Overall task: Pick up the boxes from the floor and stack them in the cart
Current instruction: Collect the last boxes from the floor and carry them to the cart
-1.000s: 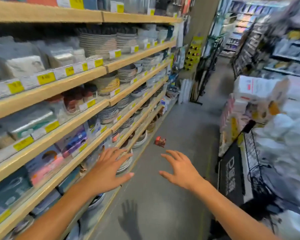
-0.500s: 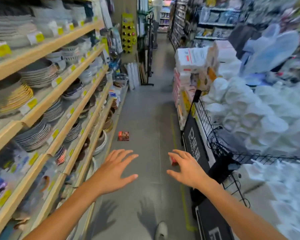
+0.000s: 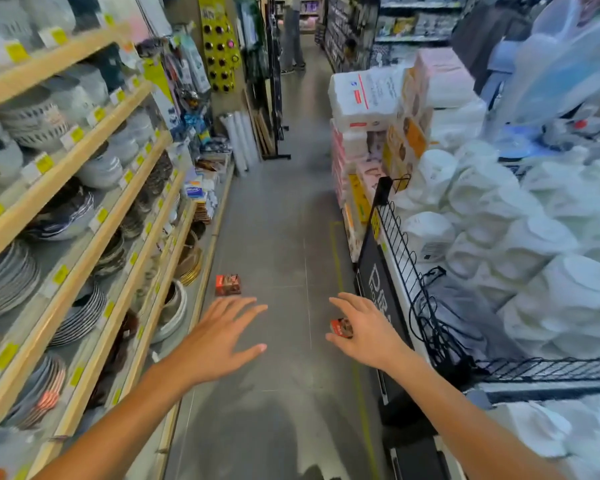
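On the grey tiled floor [image 3: 278, 209] of the aisle, seen from your head camera, two small boxes wait for you. The small red-and-brown cardboard box [image 3: 228, 284] lies ahead and a little left, close to the foot of the wooden shelving of plates and bowls [image 3: 84, 188], just past the fingertips of your left hand [image 3: 219, 336]. That hand hovers palm down, fingers spread wide and holding nothing. A second small red box [image 3: 341, 328] sits partly hidden under the fingers of your right hand [image 3: 364, 332], which curl loosely over it; whether they touch it yet cannot be told. So each hand has its own nearer box: left for the far one, right for the one beneath it. Neither box shows a clear long axis. The black wire cart [image 3: 426, 292], heaped with white plastic-wrapped goods, stands to your right, beside the right arm, so the carry should be short.
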`<state>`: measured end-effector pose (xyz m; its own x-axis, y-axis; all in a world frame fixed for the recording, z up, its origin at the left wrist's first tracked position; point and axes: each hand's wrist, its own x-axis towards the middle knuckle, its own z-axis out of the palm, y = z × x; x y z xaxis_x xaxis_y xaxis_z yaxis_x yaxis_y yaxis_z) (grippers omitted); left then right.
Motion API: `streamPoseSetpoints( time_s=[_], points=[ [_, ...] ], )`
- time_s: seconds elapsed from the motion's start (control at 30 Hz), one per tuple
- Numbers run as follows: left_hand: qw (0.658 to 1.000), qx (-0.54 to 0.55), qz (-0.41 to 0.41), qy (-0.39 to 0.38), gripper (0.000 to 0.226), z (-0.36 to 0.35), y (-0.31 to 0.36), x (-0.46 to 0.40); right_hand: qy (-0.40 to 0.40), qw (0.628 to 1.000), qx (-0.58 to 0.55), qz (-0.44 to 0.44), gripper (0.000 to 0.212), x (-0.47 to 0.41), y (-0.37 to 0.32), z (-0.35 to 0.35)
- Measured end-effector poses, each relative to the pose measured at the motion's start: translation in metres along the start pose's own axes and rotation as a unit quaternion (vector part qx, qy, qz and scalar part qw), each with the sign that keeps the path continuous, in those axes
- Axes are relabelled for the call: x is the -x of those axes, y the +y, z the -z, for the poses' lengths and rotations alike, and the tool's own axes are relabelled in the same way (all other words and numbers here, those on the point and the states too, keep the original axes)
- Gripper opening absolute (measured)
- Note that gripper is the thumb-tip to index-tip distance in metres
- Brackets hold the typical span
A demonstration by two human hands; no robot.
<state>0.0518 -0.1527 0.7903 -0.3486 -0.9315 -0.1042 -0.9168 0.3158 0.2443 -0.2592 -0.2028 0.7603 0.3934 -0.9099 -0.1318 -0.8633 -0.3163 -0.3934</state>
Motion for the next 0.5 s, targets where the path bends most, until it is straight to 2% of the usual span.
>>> streamPoseSetpoints(
  time_s=[0.17, 0.37, 0.5],
  points=[
    [0.999, 0.026, 0.010, -0.024, 0.071, -0.008, -0.032, -0.053, -0.011, 1.000, -0.006, -0.027, 0.078, -0.048, 0.021, 0.003],
    [0.998, 0.037, -0.053, -0.020, 0.069, -0.012, -0.092, -0.131, -0.016, 0.996, -0.014, -0.092, 0.077, -0.109, 0.029, -0.002],
    [0.993, 0.045, -0.096, -0.051, 0.077, -0.005, -0.128, -0.193, -0.014, 0.986, -0.030, -0.162, 0.077, -0.149, 0.027, -0.002]
  ],
)
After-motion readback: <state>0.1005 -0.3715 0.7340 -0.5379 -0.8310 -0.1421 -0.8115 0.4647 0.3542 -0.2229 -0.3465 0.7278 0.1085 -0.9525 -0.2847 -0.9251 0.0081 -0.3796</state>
